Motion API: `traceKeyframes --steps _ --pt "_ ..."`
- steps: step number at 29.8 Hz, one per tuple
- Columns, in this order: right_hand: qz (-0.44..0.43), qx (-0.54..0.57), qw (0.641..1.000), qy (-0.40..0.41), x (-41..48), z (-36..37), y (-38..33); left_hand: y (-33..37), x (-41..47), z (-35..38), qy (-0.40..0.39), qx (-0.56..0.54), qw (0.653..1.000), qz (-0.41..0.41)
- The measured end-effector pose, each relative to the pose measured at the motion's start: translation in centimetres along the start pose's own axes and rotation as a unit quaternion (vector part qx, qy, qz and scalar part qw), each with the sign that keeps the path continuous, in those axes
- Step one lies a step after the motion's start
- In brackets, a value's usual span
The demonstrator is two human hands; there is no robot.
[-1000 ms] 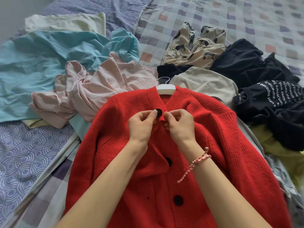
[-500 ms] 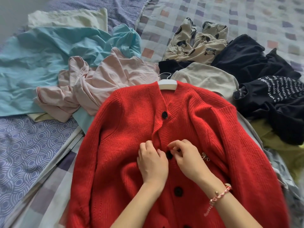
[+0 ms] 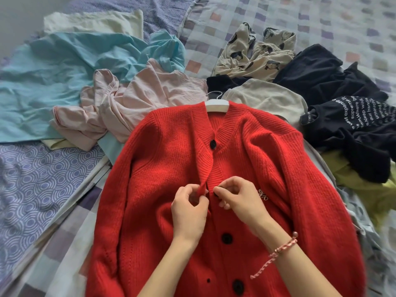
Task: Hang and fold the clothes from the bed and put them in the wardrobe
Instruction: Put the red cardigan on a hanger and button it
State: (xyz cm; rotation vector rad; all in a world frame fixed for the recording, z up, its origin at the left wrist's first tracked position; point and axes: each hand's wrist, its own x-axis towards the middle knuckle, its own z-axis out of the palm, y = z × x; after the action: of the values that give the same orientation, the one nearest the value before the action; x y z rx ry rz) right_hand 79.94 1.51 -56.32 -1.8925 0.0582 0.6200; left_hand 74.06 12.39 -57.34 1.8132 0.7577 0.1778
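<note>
The red cardigan [image 3: 171,168] lies front up on the bed [image 3: 32,189], on a white hanger [image 3: 216,105] whose hook shows above the collar. The left hand [image 3: 189,213] pinches the knitted front edge, so its grip is clamped on the cardigan. The right hand [image 3: 242,202] has its grip clamped on the second button [image 3: 217,192], just beside that edge. The top button [image 3: 212,144] looks closed. A pink shirt [image 3: 150,93] lies to the left and black clothes [image 3: 317,76] to the right.
</note>
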Motion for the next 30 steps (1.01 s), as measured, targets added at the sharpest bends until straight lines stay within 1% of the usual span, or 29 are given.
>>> traceKeyframes --steps 2,7,9,12,13,15,18,22,26,28,29,30 --pt "0.016 0.083 0.996 -0.012 -0.6 -0.1 -0.3 0.3 -0.4 0.4 -0.001 -0.005 1.000 0.003" --pt "0.011 0.152 0.988 0.017 -1.3 0.2 -0.6 0.5 -1.3 0.7 -0.029 -0.029 0.999 0.008" --pt "0.005 0.149 0.988 0.031 -1.1 0.5 -0.6 0.4 -1.2 0.5 -0.030 -0.044 0.998 0.013" --pt "-0.006 0.108 0.993 0.047 -1.0 1.0 -0.3 0.5 -1.0 0.2 -0.022 -0.065 0.998 0.007" --pt "-0.006 0.106 0.993 0.049 -1.0 1.1 -0.1 0.6 -1.0 0.2 -0.024 -0.079 0.997 -0.007" --pt "-0.003 0.126 0.991 0.042 -1.0 1.1 -0.1 0.7 -0.6 0.2 -0.035 -0.118 0.990 -0.063" --pt "-0.007 0.149 0.988 0.032 -1.2 0.9 -0.3 1.0 0.3 -0.1 -0.087 -0.185 0.968 -0.144" --pt "-0.003 0.171 0.984 0.041 -1.2 0.4 -0.5 1.1 1.1 -0.6 -0.143 -0.218 0.947 -0.189" --pt "-0.020 0.137 0.990 0.024 -0.9 0.0 -0.5 0.6 1.4 -0.9 -0.186 -0.262 0.918 -0.233" --pt "-0.022 0.112 0.993 0.023 -0.8 0.4 -0.3 0.3 1.3 -0.8 -0.180 -0.266 0.919 -0.230" --pt "-0.023 0.104 0.994 0.028 -0.7 0.6 -0.2 0.1 1.2 -0.7 -0.170 -0.250 0.929 -0.213" --pt "-0.023 0.096 0.994 0.036 -0.5 0.9 -0.2 0.0 1.1 -0.6 -0.152 -0.216 0.948 -0.179"
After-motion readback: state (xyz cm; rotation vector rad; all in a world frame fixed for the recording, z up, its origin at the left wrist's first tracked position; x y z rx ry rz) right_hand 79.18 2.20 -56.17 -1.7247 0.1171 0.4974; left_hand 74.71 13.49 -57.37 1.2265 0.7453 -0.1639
